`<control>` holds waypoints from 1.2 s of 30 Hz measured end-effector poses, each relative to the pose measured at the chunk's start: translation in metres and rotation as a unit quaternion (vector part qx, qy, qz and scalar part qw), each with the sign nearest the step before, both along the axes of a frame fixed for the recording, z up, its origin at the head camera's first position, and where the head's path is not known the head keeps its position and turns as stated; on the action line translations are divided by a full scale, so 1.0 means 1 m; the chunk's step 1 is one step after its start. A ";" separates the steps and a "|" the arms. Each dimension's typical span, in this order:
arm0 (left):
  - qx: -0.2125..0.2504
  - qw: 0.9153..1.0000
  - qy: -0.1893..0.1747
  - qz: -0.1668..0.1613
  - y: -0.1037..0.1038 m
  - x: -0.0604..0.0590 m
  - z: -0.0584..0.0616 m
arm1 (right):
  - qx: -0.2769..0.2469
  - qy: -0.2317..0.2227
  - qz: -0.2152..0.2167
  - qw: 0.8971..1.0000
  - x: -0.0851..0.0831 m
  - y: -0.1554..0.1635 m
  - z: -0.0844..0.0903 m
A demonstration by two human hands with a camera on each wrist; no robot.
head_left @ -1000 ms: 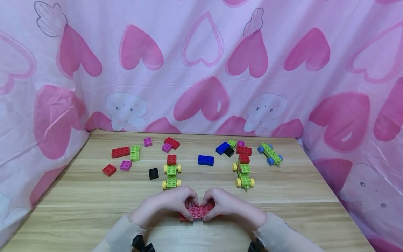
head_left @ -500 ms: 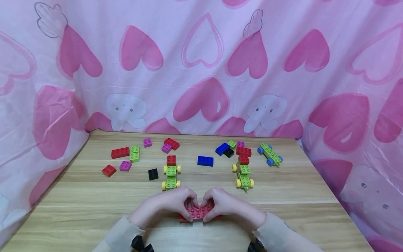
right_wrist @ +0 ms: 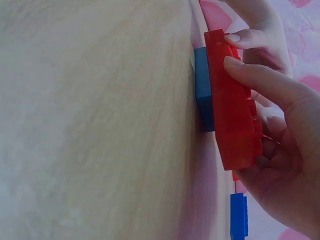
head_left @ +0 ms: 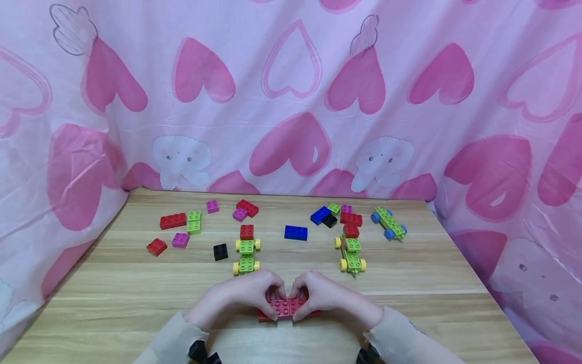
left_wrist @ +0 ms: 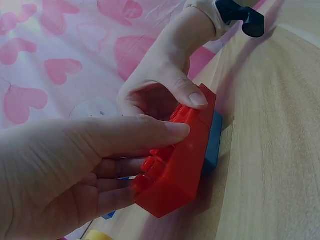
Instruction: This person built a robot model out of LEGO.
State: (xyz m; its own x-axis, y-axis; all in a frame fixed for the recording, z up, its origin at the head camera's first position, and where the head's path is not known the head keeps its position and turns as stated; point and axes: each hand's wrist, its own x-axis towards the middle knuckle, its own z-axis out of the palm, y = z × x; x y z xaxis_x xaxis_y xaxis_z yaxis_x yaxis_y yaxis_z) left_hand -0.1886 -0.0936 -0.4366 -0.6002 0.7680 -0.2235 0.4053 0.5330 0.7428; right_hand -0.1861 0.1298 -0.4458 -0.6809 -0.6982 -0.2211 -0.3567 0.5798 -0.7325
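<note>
Two red building bricks meet end to end close to me in the head view, a left one [head_left: 282, 308] and a right one [head_left: 296, 305]. Under them is a blue brick [left_wrist: 214, 142], also visible in the right wrist view as a blue block [right_wrist: 202, 85] beneath the red row. My left hand [head_left: 256, 289] pinches the left red brick, thumb on the near side and fingers behind. My right hand [head_left: 324, 292] grips the right red brick the same way, the two thumbs close together. Studs face up between my fingers; the far sides are mostly hidden by my hands.
Beyond my hands stand a left green car base with yellow wheels [head_left: 247, 255] and a right one [head_left: 352, 255]. A green base with blue wheels [head_left: 389, 223] lies far right. A blue brick [head_left: 296, 233], a black brick [head_left: 220, 252] and several loose bricks lie farther back.
</note>
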 end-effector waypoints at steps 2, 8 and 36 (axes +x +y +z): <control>-0.001 1.000 0.002 -0.001 -0.001 0.000 0.000 | -0.002 0.000 0.001 1.000 0.000 0.000 -0.001; -0.003 1.000 0.007 0.000 -0.001 0.000 0.000 | -0.003 0.004 0.002 1.000 0.000 0.000 -0.003; -0.080 0.996 0.039 0.001 -0.008 0.005 0.009 | 0.048 0.145 0.077 0.985 0.014 -0.014 0.000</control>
State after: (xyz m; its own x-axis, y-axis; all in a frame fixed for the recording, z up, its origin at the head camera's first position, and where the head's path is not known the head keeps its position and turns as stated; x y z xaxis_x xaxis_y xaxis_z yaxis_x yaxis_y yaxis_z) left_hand -0.1831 -0.1013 -0.4278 -0.6218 0.7253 -0.2955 0.4567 0.6423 0.6155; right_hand -0.1719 0.1154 -0.4454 -0.6132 -0.7832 -0.1029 -0.6319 0.5645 -0.5310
